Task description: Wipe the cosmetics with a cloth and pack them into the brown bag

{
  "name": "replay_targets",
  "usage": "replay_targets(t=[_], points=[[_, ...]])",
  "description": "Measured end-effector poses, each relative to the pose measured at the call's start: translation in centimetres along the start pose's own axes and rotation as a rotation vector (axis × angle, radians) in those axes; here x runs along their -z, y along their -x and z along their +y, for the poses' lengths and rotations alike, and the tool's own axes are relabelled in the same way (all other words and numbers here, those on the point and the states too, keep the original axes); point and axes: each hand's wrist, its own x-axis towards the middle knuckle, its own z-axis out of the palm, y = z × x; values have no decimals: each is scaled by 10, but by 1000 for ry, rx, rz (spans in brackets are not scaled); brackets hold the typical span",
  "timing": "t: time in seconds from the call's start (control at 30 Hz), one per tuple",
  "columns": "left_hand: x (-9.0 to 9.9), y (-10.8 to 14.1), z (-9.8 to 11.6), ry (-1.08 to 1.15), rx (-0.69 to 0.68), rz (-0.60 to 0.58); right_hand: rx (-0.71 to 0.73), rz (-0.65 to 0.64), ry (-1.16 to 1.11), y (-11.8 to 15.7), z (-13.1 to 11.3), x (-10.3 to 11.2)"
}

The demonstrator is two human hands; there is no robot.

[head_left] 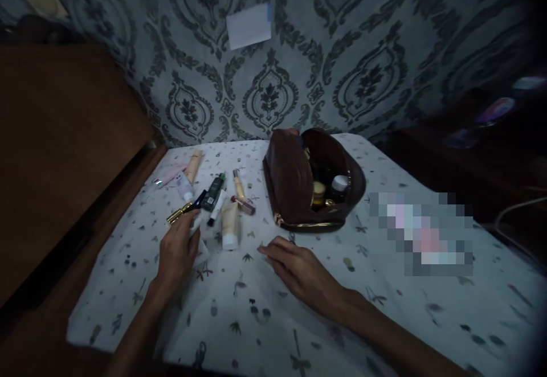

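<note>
Patterned wallpaper up top, printed white sheet (239, 331) below. Left of centre, the left hand (177, 246) has its fingers bent by a small pale item (196, 222); can't tell if they're gripping it. Cream tube (229, 220) lies just right, probably light and squishy, so I'd grab it near the white cap. Right hand (299, 263), lower centre, is loosely curled, nothing visible in it, can't tell if the tips meet. Brown bag (290, 166) sits open right of centre, likely soft-sided and heavier; I'd hold the rim.
</note>
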Motion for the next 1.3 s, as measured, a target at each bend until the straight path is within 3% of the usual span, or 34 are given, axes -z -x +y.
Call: replay_targets(t=[0.13, 0.3, 0.47, 0.6, 0.9, 1.1, 1.3], points=[[9, 9, -25, 2, 90, 40, -83, -91, -58, -22, -7, -25], [24, 3, -57, -26, 229, 67, -112, -120, -129, -39, -14, -54], [22, -11, -78, -265, 235, -119, -127, -118, -139, -48, -12, -73], [19, -19, -86, -301, 239, -218, -143, -86, -152, -50, -7, -81], [24, -20, -93, -342, 335, -354, -178, 87, -280, -38, -14, -75], [37, -2, -82, -313, 374, -327, -231, 111, -399, -29, -27, -66], [54, 19, -68, -202, 406, -253, -424, 59, -720, -20, -24, -86]])
